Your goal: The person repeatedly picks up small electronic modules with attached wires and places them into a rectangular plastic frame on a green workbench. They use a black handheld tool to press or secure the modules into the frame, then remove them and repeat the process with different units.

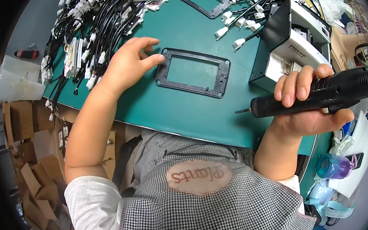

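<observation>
A black rectangular plastic frame (190,89) lies flat on the green table mat in front of me, its large opening showing the mat. At its upper left corner is my left hand (129,63), fingers apart and holding nothing; the thumb tip is at the frame's edge, and I cannot tell if it touches. My right hand (291,91) is wrapped round a black electric screwdriver (346,86). The tool is tilted, its thin bit pointing left over the mat, apart from the frame. A cord runs from its upper end.
Black cables with white connectors (100,22) and small boards pile up at left. A second black frame (220,9) lies at the back, beside more cables (251,23). The black-and-white machine (271,48) stands at right. Beyond are a blue-purple bottle (333,165) and, lower left, cardboard boxes (43,177).
</observation>
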Demonstrator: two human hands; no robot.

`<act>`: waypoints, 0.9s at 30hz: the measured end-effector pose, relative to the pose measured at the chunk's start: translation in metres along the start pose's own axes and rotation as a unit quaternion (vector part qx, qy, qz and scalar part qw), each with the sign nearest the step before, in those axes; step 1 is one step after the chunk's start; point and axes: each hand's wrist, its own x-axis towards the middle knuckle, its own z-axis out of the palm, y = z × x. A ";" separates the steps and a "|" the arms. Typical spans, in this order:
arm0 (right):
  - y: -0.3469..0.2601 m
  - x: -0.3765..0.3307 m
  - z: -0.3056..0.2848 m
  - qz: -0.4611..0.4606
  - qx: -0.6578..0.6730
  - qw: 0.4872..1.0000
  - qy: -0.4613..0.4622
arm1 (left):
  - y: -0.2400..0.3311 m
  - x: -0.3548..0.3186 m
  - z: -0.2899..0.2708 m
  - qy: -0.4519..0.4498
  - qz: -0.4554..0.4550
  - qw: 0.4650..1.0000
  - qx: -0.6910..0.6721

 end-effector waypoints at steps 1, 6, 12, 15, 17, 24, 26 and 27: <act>-0.001 0.001 -0.001 -0.002 -0.004 1.000 0.000 | 0.001 -0.001 0.004 0.023 0.064 0.997 0.026; -0.001 0.005 -0.007 0.003 -0.004 1.000 0.002 | 0.010 0.004 0.027 0.000 0.298 0.946 0.125; -0.003 0.006 -0.014 -0.001 -0.005 1.000 -0.004 | 0.033 -0.005 0.026 -0.096 0.260 0.951 0.140; -0.004 0.007 -0.012 -0.007 -0.005 1.000 -0.001 | 0.052 -0.019 0.012 -0.279 0.163 0.944 0.060; -0.004 0.006 -0.011 -0.008 0.000 1.000 -0.001 | 0.044 -0.025 0.022 -0.168 0.269 0.945 0.083; -0.005 0.007 -0.011 0.003 0.002 1.000 -0.008 | 0.032 -0.030 0.028 -0.091 0.332 0.935 0.081; -0.008 0.008 -0.012 0.003 0.000 1.000 -0.015 | 0.033 -0.035 0.016 -0.088 0.323 0.937 0.096; -0.009 0.008 -0.012 0.003 -0.001 1.000 -0.018 | 0.032 -0.037 0.008 -0.087 0.315 0.937 0.121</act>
